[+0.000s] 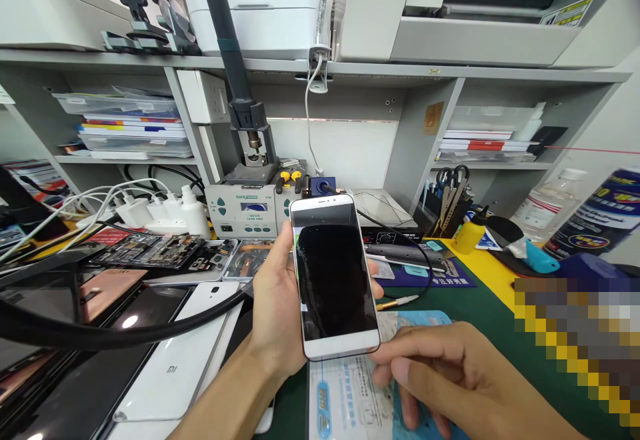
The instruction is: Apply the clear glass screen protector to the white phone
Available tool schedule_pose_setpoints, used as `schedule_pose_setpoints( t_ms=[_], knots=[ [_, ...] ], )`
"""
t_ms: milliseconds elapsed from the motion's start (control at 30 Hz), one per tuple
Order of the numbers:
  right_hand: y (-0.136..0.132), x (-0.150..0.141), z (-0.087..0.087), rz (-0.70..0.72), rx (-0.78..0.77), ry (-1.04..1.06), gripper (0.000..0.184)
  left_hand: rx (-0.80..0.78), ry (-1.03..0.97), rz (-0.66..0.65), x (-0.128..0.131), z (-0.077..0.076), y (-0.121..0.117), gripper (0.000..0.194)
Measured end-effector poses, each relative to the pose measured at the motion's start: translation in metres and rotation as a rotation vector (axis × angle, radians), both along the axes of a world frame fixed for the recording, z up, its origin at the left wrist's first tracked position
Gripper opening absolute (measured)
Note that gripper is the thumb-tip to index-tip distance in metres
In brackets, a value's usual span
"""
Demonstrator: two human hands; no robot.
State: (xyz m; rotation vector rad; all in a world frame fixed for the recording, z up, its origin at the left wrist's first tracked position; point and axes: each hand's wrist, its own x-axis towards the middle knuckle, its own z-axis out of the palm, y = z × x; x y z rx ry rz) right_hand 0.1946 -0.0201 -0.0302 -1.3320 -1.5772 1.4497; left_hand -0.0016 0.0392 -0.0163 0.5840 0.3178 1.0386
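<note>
Now white phone (334, 280) between thumb and fingers of left hand (274, 300); right hand (463, 370), fingers loosely spread, at bottom corner.

QUICK stn (249, 210) nr yellow btl (468, 235)

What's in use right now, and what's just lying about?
In use:
- white-framed smartphone, held in the left hand
- right hand, index fingertip at the phone's lower corner

Lying about, by the look of it:
- white MI-logo phone, back up
- QUICK LEAD FREE station
- circuit boards
- yellow bottle
</note>
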Motion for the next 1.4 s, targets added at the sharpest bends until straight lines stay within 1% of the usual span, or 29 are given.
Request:
schedule_pose_setpoints(
  t_ms=[167,533,933,1400],
  knots=[
    [-0.0004,0.0009,-0.0013,0.019,0.012,-0.007,0.026,0.007,0.002,-0.002,-0.0006,0.0004,-0.001,0.081],
    [0.0017,0.0,-0.0012,0.003,-0.004,0.02,0.023,-0.002,-0.011,-0.019,-0.0008,0.0004,-0.0003,0.081],
    [-0.0028,-0.0004,0.0003,-0.008,-0.012,0.031,0.02,-0.003,-0.013,-0.03,-0.0012,-0.0004,-0.0002,0.08],
    [-0.0004,0.0034,-0.0062,0.033,0.01,0.039,0.022,-0.005,-0.011,-0.026,-0.0009,-0.0003,0.0006,0.082]
  ],
)
